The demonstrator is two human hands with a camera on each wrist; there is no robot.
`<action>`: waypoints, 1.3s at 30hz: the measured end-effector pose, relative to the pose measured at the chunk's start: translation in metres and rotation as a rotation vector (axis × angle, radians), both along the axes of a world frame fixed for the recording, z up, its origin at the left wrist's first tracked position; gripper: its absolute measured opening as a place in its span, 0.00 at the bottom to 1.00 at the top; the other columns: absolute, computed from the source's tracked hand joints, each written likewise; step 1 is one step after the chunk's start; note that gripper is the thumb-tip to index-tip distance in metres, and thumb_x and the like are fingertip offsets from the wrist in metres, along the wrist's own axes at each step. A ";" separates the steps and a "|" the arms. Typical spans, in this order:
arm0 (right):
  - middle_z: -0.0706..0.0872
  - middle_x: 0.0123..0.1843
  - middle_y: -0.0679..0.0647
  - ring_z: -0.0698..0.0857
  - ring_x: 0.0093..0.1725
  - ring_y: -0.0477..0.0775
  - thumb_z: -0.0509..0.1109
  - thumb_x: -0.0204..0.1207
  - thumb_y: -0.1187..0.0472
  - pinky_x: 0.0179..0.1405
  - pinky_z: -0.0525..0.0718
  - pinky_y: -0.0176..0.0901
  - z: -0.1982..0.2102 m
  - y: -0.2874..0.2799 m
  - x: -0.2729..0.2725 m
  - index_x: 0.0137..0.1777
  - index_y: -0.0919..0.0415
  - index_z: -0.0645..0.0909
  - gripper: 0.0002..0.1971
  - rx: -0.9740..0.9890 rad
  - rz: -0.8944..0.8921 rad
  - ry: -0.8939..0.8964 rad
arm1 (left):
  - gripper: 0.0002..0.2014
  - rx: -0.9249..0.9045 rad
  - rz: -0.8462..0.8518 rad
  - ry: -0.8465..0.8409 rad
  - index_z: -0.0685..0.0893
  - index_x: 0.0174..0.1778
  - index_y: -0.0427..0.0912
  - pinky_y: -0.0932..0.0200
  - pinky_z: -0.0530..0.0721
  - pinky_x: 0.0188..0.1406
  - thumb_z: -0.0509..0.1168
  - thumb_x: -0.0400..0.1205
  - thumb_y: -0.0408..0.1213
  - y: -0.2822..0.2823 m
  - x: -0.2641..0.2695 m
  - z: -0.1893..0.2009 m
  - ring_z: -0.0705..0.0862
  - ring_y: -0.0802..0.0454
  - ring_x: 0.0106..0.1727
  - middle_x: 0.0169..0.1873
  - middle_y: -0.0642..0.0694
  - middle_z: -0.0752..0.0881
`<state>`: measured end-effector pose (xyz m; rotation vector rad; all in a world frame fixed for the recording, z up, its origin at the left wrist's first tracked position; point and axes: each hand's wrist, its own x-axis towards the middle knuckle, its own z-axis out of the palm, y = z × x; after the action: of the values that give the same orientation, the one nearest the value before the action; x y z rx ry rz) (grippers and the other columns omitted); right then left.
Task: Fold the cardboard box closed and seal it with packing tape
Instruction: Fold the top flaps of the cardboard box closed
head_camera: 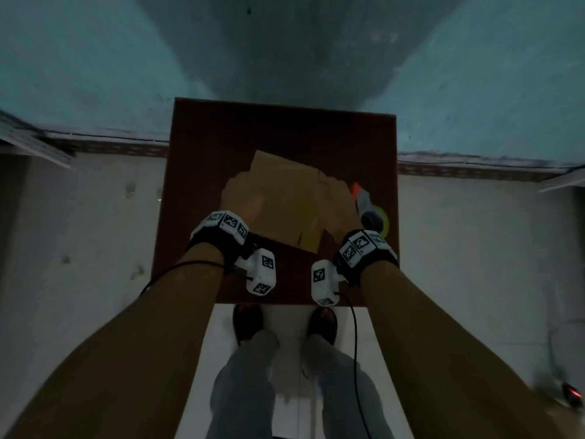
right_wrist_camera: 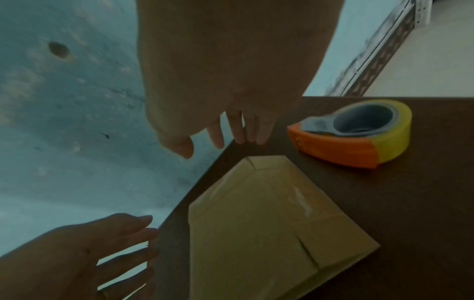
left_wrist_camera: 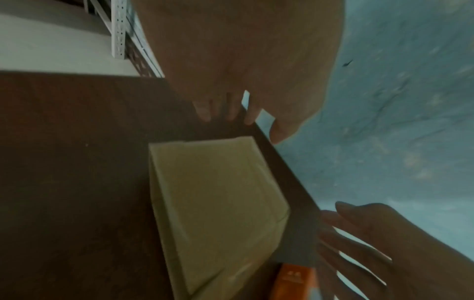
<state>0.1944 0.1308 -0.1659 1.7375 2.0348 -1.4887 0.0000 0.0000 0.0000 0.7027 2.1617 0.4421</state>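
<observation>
A flattened tan cardboard box [head_camera: 285,201] lies in the middle of a dark brown table [head_camera: 221,137]. My left hand [head_camera: 240,194] hovers over the box's left edge and my right hand [head_camera: 337,201] over its right edge. Both hands have straight, spread fingers and hold nothing. The left wrist view shows the left hand [left_wrist_camera: 251,127] above the far end of the box [left_wrist_camera: 215,203], apart from it. The right hand [right_wrist_camera: 220,146] likewise sits clear above the box [right_wrist_camera: 269,223]. A yellow tape roll in an orange and grey dispenser [right_wrist_camera: 359,132] rests just right of the box.
The table stands against a blue-green wall [head_camera: 95,74], on a white tiled floor. White perforated metal rails [head_camera: 31,141] lie at the left, along the base of the wall. My feet [head_camera: 250,321] stand at the table's front edge. A black cable [head_camera: 354,343] hangs from the right wrist.
</observation>
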 end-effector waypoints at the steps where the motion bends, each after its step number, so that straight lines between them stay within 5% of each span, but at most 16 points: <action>1: 0.87 0.58 0.53 0.85 0.50 0.47 0.71 0.83 0.41 0.68 0.86 0.54 -0.015 0.004 0.001 0.70 0.60 0.87 0.25 -0.076 0.011 0.016 | 0.21 -0.005 0.016 -0.005 0.76 0.82 0.29 0.42 0.78 0.71 0.57 0.93 0.32 -0.002 0.001 -0.009 0.79 0.30 0.77 0.79 0.29 0.78; 4: 0.81 0.60 0.57 0.82 0.58 0.59 0.67 0.92 0.50 0.79 0.76 0.57 -0.011 -0.010 -0.001 0.73 0.59 0.81 0.17 -0.189 0.174 -0.222 | 0.25 0.023 0.076 0.021 0.72 0.85 0.30 0.43 0.74 0.77 0.59 0.91 0.32 -0.007 -0.002 -0.056 0.75 0.31 0.81 0.83 0.30 0.74; 7: 0.81 0.71 0.65 0.81 0.70 0.65 0.62 0.92 0.52 0.83 0.75 0.62 -0.011 -0.029 -0.003 0.82 0.71 0.74 0.26 0.157 0.094 -0.174 | 0.31 0.067 0.122 0.027 0.66 0.90 0.35 0.42 0.69 0.83 0.62 0.90 0.38 -0.005 -0.004 -0.089 0.69 0.33 0.86 0.87 0.33 0.69; 10: 0.76 0.82 0.67 0.79 0.77 0.68 0.60 0.89 0.44 0.74 0.78 0.57 -0.013 -0.047 -0.007 0.87 0.64 0.68 0.32 0.278 0.040 -0.176 | 0.33 0.106 0.122 0.008 0.63 0.91 0.37 0.42 0.70 0.83 0.63 0.90 0.42 -0.002 -0.002 -0.116 0.71 0.34 0.85 0.86 0.35 0.69; 14: 0.62 0.90 0.71 0.68 0.86 0.74 0.66 0.89 0.42 0.82 0.74 0.71 -0.013 -0.054 -0.012 0.92 0.61 0.58 0.39 0.248 -0.020 -0.110 | 0.43 0.133 0.133 0.016 0.54 0.94 0.44 0.37 0.67 0.85 0.67 0.86 0.51 0.003 0.000 -0.147 0.70 0.36 0.86 0.88 0.38 0.67; 23: 0.55 0.93 0.67 0.61 0.88 0.80 0.71 0.83 0.34 0.85 0.66 0.78 -0.026 -0.064 -0.016 0.93 0.46 0.60 0.43 0.329 -0.014 -0.136 | 0.52 0.130 0.189 0.179 0.57 0.92 0.44 0.35 0.61 0.85 0.72 0.77 0.64 -0.001 0.009 -0.186 0.67 0.33 0.86 0.86 0.36 0.66; 32: 0.57 0.91 0.65 0.62 0.88 0.75 0.77 0.74 0.31 0.85 0.67 0.77 0.002 -0.104 -0.005 0.93 0.53 0.54 0.56 0.420 -0.107 0.089 | 0.63 0.253 0.268 0.212 0.53 0.93 0.46 0.32 0.61 0.86 0.75 0.68 0.71 -0.050 0.020 -0.167 0.64 0.33 0.88 0.89 0.37 0.61; 39: 0.66 0.83 0.62 0.73 0.81 0.69 0.81 0.73 0.37 0.81 0.75 0.70 0.052 -0.144 -0.003 0.90 0.47 0.62 0.49 0.509 -0.134 0.297 | 0.63 0.373 0.295 0.151 0.53 0.93 0.46 0.29 0.63 0.85 0.75 0.69 0.73 -0.091 0.025 -0.127 0.64 0.32 0.88 0.90 0.37 0.60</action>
<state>0.1916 -0.0137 -0.1138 1.9465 2.6908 -1.4220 0.0254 -0.0909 -0.1269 0.6316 2.3621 0.9953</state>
